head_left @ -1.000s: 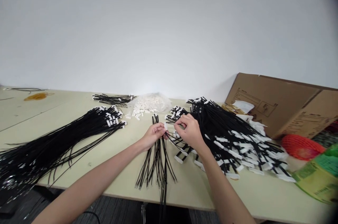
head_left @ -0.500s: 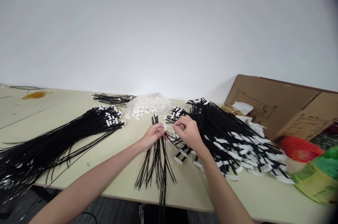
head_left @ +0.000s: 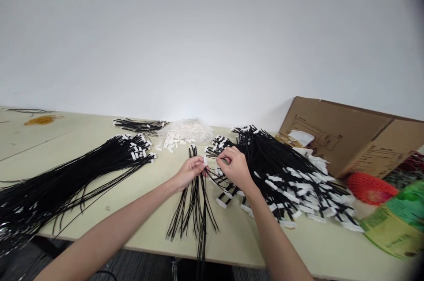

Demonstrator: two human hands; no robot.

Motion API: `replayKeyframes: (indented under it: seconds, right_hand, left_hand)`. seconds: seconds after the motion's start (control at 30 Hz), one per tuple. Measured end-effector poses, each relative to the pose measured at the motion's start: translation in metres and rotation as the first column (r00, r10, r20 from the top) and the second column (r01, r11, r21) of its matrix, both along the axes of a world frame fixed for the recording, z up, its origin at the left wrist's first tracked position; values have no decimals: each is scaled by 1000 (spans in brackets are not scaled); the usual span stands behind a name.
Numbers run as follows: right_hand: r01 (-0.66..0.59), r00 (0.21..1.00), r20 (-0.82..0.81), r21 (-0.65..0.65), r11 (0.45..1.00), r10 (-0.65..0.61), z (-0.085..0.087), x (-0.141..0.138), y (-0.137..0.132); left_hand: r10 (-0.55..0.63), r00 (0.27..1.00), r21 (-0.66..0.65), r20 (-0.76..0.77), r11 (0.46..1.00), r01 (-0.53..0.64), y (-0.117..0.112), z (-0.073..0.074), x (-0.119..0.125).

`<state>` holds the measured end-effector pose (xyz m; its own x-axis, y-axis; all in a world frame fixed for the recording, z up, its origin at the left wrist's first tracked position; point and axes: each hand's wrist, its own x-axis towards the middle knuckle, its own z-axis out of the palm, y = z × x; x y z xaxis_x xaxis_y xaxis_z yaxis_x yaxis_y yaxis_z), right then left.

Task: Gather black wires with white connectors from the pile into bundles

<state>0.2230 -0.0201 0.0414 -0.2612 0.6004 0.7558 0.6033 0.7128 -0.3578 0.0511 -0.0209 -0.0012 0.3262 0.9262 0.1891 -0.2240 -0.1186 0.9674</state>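
Observation:
Between the thumb and fingers of my left hand (head_left: pixel 190 171) is a small white connector (head_left: pixel 206 160), held just above the table. My right hand (head_left: pixel 233 164) pinches a thin black wire (head_left: pixel 212 158) to the right of it, and the wire's end meets the connector or lies close to it; the exact contact is too small to tell. Other black wires hang from the connector side toward the right. Below my left hand, a loose bunch of black wires (head_left: pixel 194 210) lies fanned out, some ends drooping over the table's front edge.
A long bundle of black wires with white connectors (head_left: pixel 82 164) lies left. Behind my hands sits a clear bag of white connectors (head_left: pixel 188 131). Right are a heap of finished-looking cables (head_left: pixel 281 175), a cardboard box (head_left: pixel 347 135), red netting (head_left: pixel 369 187) and a green-yellow package (head_left: pixel 397 221).
Both hands keep nearly the same hold on connector and wire. The whole view has shifted slightly, so the things on the table appear a little further left.

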Motion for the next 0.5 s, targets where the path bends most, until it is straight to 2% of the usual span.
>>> replayKeyframes:
  seconds: [0.5]
  right_hand:
    - [-24, 999, 43, -49, 999, 26, -3, -1, 1]
  left_hand:
    - [-15, 1000, 12, -4, 1000, 15, 3, -3, -2]
